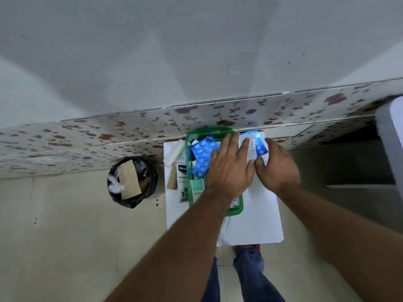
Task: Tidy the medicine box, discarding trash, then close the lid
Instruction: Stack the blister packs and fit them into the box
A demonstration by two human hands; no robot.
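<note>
White tabletop (257,227) carries green plastic medicine box (236,211), lid off. Left hand (231,171) lies flat, fingers spread, gripping nothing, over blue blister strips (201,152). Right hand (278,168) at 3 o'clock, open, on loose packets (253,144). Strips light, crinkly, slippery; pinch edges. Bin (132,182) at 9 o'clock.

White sachet (182,182) left of the green box, dark label starting "Ha" (rest blurred), nothing else legible
</note>
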